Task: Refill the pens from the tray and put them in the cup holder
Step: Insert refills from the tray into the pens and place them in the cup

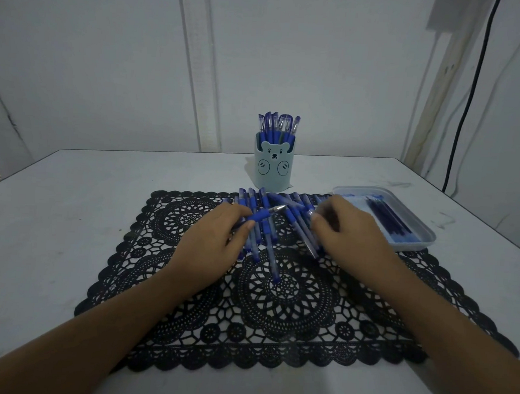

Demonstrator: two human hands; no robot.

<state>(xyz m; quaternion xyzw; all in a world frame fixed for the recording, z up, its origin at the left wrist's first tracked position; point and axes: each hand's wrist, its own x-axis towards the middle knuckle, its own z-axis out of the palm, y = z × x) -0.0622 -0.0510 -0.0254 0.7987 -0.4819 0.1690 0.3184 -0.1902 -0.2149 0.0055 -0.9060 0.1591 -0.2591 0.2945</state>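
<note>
My left hand (216,240) grips a blue pen (265,214) by its grip section, its silver tip pointing right. My right hand (348,229) hovers over the right part of a pile of several blue pens (272,255) lying on the black lace mat (264,312); it pinches a small pen part, a cap by the look of it (311,212). A pale blue bear cup holder (272,167) behind the pile holds several capped blue pens. A clear tray (414,242) to the right holds dark refills (388,218).
The white table (69,215) ends at a wall behind the cup holder. A black cable (469,97) hangs down the wall at the far right. The tray sits near the table's right edge.
</note>
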